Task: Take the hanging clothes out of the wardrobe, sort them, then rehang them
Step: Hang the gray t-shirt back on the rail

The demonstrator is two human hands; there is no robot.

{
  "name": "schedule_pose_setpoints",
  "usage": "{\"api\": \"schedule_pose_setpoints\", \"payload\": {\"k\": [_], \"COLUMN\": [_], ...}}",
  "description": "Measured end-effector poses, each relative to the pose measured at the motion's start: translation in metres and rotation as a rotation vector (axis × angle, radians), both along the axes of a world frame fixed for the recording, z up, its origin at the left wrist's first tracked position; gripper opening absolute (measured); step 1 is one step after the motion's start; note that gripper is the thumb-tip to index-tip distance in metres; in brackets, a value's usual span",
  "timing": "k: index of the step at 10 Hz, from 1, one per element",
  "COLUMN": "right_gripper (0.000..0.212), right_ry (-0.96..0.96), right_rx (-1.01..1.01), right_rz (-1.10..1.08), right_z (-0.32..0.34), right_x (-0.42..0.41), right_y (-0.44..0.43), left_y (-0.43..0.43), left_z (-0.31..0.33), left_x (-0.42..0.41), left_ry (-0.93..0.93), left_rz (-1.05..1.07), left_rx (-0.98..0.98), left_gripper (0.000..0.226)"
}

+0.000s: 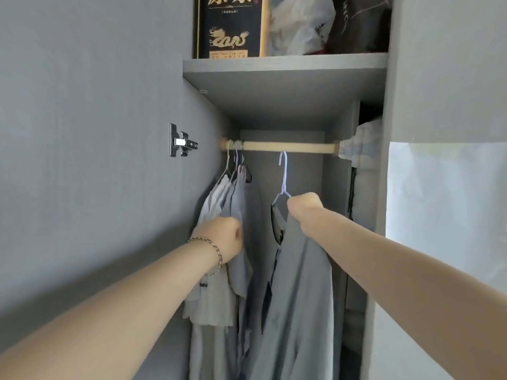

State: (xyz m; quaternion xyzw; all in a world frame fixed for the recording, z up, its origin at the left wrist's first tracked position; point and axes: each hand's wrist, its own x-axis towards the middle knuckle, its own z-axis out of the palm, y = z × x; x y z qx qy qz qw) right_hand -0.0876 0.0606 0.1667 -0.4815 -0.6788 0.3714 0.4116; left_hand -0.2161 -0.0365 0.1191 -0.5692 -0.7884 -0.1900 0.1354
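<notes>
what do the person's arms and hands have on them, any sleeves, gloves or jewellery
No sleeves show on the left arm or right arm, bare right to the picture's edge. The left hand and right hand have no gloves or visible rings. The one thing worn is a thin bracelet on the left wrist, light chain with darker weave.

Matt wooden rail [285, 147]; glossy metal hinge [181, 143].

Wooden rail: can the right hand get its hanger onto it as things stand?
Probably yes. The right hand grips the pale blue hanger, whose hook sits just under a bare stretch of the wooden rail. The left hand holds the other hung clothes bunched at its left end.
</notes>
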Motion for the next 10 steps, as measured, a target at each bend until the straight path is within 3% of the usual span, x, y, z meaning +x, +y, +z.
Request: {"api": "schedule_pose_setpoints", "payload": {"k": [1,2,3,4,5,7,9,10], "right_gripper": [0.038,0.018,0.038,0.041,0.04,0.015,0.03,0.031], "right_ry": [-0.074,-0.102,-0.296,-0.447,-0.478,-0.407,-0.245,-0.269], "right_rx": [0.039,0.107,0.279,0.364,0.326,0.277,0.261,0.273], "right_rz": [-0.013,0.125,0.118,0.142,0.149,0.341,0.457,0.474], "right_z": [0.021,0.05,0.07,0.076,0.059,0.015,0.012,0.01], "right_x": [-0.033,-0.074,-0.094,-0.113,-0.138,-0.159,-0.146,-0.134], "right_y": [0.044,0.085,0.106,0.128,0.147,0.155,0.164,0.151], "left_y": [0.033,0.06,0.079,0.09,0.099,0.113,0.115,0.108], "left_z": [0.022,0.044,0.059,0.064,0.061,0.057,0.056,0.056], "left_x": [-0.03,-0.053,-0.074,-0.087,-0.093,-0.097,-0.089,-0.08], "left_ry": [-0.045,-0.089,-0.108,-0.107,-0.095,-0.067,-0.061,-0.065], "left_rz": [0.071,0.136,0.177,0.188,0.18,0.169,0.196,0.198], "left_rx": [0.071,0.148,0.205,0.22,0.215,0.204,0.27,0.274], "left_gripper": [0.02,0.022,0.022,0.023,0.024,0.02,0.02,0.018]}}
